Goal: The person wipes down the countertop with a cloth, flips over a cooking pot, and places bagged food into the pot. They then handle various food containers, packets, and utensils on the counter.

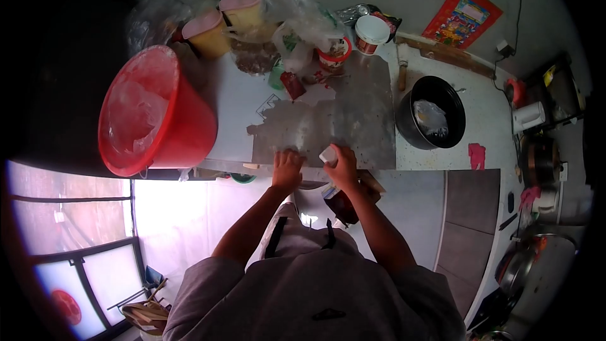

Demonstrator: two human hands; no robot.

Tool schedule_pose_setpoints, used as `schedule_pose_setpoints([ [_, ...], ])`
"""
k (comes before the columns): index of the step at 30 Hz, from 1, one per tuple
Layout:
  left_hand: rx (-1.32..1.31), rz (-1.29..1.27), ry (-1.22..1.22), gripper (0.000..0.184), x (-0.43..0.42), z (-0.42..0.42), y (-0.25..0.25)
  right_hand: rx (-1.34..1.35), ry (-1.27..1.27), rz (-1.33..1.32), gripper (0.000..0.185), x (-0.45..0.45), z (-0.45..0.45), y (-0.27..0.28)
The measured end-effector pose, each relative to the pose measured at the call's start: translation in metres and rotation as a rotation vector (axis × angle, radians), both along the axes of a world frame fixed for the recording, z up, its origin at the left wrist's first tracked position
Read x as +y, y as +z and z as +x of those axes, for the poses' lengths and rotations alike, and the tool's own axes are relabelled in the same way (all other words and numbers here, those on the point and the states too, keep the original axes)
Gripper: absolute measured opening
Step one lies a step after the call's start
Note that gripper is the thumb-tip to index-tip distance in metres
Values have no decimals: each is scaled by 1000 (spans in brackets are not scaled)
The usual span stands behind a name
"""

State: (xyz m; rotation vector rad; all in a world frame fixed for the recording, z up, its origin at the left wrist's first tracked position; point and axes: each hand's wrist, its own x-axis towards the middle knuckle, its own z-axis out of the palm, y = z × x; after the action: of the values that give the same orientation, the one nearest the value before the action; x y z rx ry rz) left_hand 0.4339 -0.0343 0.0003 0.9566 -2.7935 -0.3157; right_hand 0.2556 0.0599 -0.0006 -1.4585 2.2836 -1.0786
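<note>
Left hand (288,170) knuckles-up at the tabletop's (235,134) near edge, finger closure unclear; right hand (343,165) fingers pinch a white block (327,155) beside it. Black pot (452,98) and red bucket (193,129) each contain translucent plastic (430,120).

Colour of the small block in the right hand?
The small block is off-white; head view shows it.

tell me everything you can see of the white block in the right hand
The white block is small, pale and plain, roughly rectangular with softened corners; its material can't be told. The right hand grips it, fingers covering part of its right side. It sits tilted in view, near the front edge of the counter, over its grey area; whether it touches the surface is unclear. The left hand is apart from it, to its left.
</note>
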Motion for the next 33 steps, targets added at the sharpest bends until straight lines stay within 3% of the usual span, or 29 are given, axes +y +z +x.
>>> schedule_pose_setpoints([
  [6, 348, 74, 48, 17, 3, 2, 4, -16, 46, -26, 55, 8, 4, 8],
  [9, 440, -21, 128, 13, 5, -4, 22, -26, 55, -58, 55, 11, 3, 13],
  [15, 399, 207, 109, 7, 24, -23, 38, -26, 24, -191, 54, 29, -14, 23],
  [18, 396, 110, -29, 7, 43, -41, 35, -17, -1, -181, 54, 50, -36, 33],
  [25, 186, 348, -118, 10, 107, -85, 8, -11, -132, -108, 55, 132, -88, 30],
  [33, 89, 404, -140, 19, 149, -116, -1, -35, -151, -100, 54, 192, -102, 9],
])
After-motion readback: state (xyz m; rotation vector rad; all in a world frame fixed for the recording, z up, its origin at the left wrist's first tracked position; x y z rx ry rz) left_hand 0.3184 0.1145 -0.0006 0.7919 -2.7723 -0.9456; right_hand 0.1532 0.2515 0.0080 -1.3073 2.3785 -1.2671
